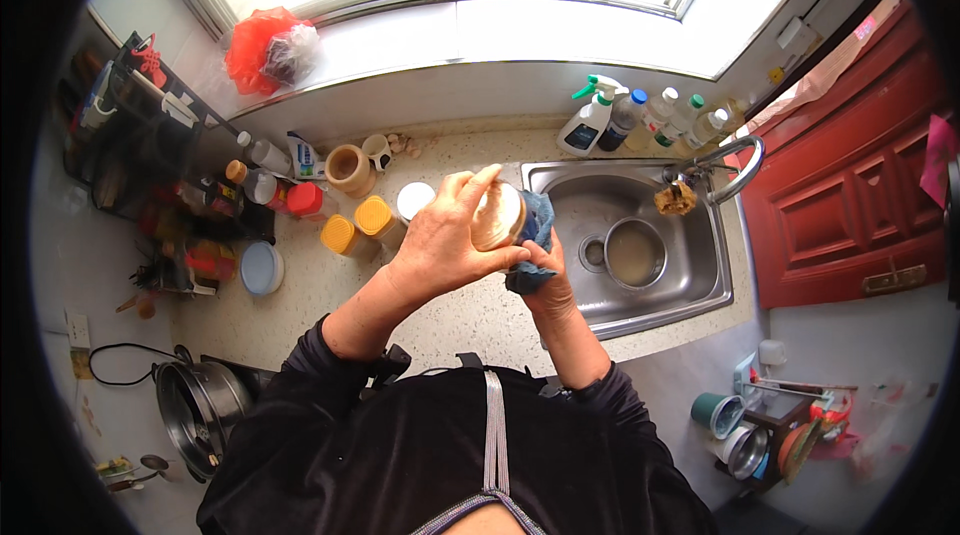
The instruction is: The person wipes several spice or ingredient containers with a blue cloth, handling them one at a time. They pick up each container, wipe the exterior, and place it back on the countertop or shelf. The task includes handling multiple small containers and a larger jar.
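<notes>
Above the counter, just left of the sink, my left hand [442,235] grips a round jar [499,216] by its pale lid end. Against the jar's other side my right hand [549,272] presses a blue-grey cloth [541,216], which covers part of the jar. What the jar contains cannot be seen. On the counter left of my hands stand a white-lidded container [415,200] and two yellow-lidded jars [375,215].
At right, the steel sink [720,257] holds a metal bowl [635,253] of cloudy water, beneath a curved faucet [750,167]. A spray bottle [585,126] and several plastic bottles line the wall behind. A wooden mortar [349,169], red-lidded jar [306,199] and blue-lidded tub [262,268] stand left.
</notes>
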`<action>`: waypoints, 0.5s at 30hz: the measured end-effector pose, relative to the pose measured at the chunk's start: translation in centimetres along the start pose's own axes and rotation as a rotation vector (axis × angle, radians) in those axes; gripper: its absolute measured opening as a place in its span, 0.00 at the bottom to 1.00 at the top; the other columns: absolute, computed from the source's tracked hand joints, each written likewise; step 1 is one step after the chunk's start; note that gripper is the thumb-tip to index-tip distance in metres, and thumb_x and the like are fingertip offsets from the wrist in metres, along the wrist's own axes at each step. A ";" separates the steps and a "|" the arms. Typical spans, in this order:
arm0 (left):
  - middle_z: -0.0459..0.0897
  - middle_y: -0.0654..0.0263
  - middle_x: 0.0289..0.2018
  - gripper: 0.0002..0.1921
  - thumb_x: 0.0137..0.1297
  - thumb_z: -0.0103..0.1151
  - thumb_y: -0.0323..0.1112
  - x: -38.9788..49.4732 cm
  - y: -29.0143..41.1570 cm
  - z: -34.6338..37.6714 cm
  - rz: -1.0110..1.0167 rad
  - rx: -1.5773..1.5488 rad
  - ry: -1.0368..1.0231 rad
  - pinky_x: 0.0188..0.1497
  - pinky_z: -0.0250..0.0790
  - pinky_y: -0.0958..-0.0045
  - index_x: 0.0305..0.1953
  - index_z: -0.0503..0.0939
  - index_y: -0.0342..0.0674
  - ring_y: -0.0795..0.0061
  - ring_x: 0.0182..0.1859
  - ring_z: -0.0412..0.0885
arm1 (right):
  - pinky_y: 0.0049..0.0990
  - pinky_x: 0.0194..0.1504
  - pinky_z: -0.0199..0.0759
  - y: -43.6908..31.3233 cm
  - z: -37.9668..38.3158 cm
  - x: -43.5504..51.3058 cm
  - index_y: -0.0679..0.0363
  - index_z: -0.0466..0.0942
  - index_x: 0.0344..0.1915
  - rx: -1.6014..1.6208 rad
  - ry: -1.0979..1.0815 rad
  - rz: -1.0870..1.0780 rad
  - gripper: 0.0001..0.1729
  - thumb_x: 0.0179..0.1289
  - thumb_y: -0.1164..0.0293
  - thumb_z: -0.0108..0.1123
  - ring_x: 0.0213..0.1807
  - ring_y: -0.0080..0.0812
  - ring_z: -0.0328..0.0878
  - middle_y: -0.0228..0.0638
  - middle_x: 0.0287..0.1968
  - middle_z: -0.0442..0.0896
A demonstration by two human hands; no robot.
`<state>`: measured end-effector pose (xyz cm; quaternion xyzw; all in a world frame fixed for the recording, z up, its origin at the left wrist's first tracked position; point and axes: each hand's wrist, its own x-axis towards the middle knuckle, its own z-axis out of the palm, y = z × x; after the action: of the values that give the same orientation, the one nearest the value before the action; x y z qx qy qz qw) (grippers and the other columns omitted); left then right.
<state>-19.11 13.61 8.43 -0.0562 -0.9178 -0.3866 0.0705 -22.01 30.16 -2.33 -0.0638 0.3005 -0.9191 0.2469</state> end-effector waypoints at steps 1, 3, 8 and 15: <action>0.73 0.45 0.57 0.50 0.42 0.78 0.55 0.0 -0.1 0.3 -0.074 0.019 -0.024 0.61 0.67 0.60 0.66 0.67 0.38 0.48 0.60 0.74 | 0.31 0.61 0.70 -0.2 0.4 -0.2 0.64 0.63 0.66 -0.114 0.027 -0.011 0.40 0.55 0.71 0.70 0.58 0.33 0.75 0.39 0.58 0.75; 0.74 0.49 0.54 0.45 0.45 0.76 0.48 -0.1 -1.1 0.3 -0.021 -0.057 0.003 0.61 0.67 0.61 0.64 0.68 0.37 0.54 0.57 0.75 | 0.28 0.57 0.73 -0.4 0.7 -0.6 0.63 0.64 0.65 -0.155 0.035 -0.007 0.39 0.54 0.73 0.70 0.55 0.31 0.77 0.38 0.56 0.76; 0.74 0.57 0.52 0.44 0.45 0.76 0.43 -1.5 -4.0 0.4 -0.074 -0.398 0.001 0.61 0.66 0.65 0.64 0.68 0.36 0.66 0.57 0.74 | 0.30 0.57 0.72 -1.0 -0.6 -0.4 0.64 0.63 0.65 0.008 0.090 0.098 0.31 0.63 0.69 0.59 0.55 0.34 0.77 0.43 0.55 0.77; 0.76 0.56 0.48 0.45 0.38 0.76 0.39 -2.7 -4.4 0.6 0.123 -0.288 0.118 0.58 0.68 0.65 0.62 0.69 0.35 0.62 0.52 0.76 | 0.35 0.64 0.65 -4.3 2.5 -0.2 0.64 0.64 0.66 -0.278 0.043 -0.219 0.29 0.68 0.64 0.54 0.64 0.41 0.72 0.46 0.60 0.74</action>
<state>-17.20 10.86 4.44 -0.0990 -0.8421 -0.5117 0.1389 -22.97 31.94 2.24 -0.1099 0.4212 -0.8912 0.1276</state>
